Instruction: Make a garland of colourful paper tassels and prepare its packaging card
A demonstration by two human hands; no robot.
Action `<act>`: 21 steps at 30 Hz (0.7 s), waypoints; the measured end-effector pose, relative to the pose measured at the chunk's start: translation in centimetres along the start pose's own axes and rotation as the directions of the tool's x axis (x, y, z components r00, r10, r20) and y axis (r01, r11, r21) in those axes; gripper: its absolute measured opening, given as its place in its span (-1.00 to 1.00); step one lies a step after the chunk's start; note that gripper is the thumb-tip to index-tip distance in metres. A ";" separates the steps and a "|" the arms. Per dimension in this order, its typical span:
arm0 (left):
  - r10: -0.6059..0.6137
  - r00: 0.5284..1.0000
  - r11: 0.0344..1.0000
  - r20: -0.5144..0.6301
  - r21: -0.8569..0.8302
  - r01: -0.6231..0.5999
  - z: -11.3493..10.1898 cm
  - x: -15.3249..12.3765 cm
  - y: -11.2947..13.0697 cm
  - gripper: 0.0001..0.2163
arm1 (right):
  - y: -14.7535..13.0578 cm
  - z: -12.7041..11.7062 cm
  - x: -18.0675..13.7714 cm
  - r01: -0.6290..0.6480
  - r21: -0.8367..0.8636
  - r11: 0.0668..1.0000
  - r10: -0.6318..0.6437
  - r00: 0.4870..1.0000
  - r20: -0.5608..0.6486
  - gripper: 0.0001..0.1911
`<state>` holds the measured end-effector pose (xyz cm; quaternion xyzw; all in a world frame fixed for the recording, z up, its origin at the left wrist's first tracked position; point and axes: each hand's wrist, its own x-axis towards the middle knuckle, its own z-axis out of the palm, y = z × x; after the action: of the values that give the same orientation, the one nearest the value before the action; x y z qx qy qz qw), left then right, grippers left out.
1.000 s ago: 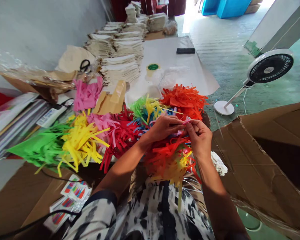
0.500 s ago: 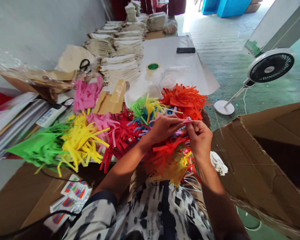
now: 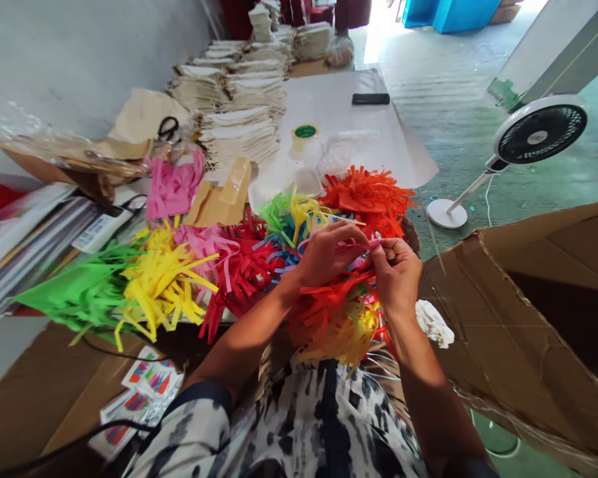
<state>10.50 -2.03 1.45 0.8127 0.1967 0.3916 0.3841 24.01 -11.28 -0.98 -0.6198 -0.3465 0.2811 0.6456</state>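
Both of my hands meet over the front of the table. My right hand [image 3: 397, 269] pinches a small pink paper piece [image 3: 375, 244] between thumb and forefinger. Bent fingers of my left hand [image 3: 329, 251] close on the same piece from the other side; part of it is hidden by them. Under my hands hang red fringed strips [image 3: 329, 299] and yellow fringed strips [image 3: 366, 325]. Orange-red fringe [image 3: 369, 199] is heaped just beyond my fingers. A small yellow bunch [image 3: 306, 216] lies beside light green fringe [image 3: 278, 212] behind my left hand.
On the left lie green fringe [image 3: 94, 285], yellow fringe [image 3: 164, 285] and dark red fringe [image 3: 239, 272]. Stacked off-white sheets [image 3: 242, 139], tape [image 3: 305, 133] and black scissors [image 3: 168, 129] are farther back. A white fan [image 3: 538, 136] and an open cardboard box [image 3: 478, 292] stand right.
My left fingers have curled in from nearly straight and shifted slightly around the pink piece. My right hand has moved slightly left and its grip has tightened inward.
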 end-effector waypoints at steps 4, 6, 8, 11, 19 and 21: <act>-0.195 0.963 0.972 0.184 -0.098 0.215 -0.3 0.2 0.1 -0.68 | 0.4 0.1 0.1 -0.016 -0.050 0.999 0.015 1.000 -0.018 -0.73; -0.266 0.939 0.924 0.218 -0.221 0.313 -0.4 0.5 0.3 -0.65 | 0.4 0.1 0.1 -0.010 -0.064 0.998 0.009 1.000 -0.019 -0.70; -0.328 0.927 0.861 0.182 -0.345 0.373 -0.5 0.7 0.5 -0.63 | 0.1 0.1 0.1 0.001 -0.054 0.999 -0.001 1.000 -0.011 -0.66; -0.424 0.899 0.778 0.108 -0.464 0.423 -0.6 1.1 0.7 -0.64 | -0.5 0.1 -0.1 0.017 -0.052 0.998 -0.017 1.000 -0.008 -0.61; -0.445 0.893 0.700 0.069 -0.596 0.395 0.1 1.3 -0.2 -0.65 | -1.1 0.7 -0.6 0.008 -0.012 1.000 -0.007 0.997 0.074 -0.70; -0.430 0.902 0.755 0.041 -0.531 0.384 0.3 1.2 -0.3 -0.66 | -1.0 0.7 -0.6 0.006 -0.021 1.000 -0.005 0.997 0.081 -0.70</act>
<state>11.51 -1.21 1.68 0.5961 0.2696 0.3710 0.6591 23.04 -11.43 -0.04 -0.6138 -0.3770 0.3004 0.6252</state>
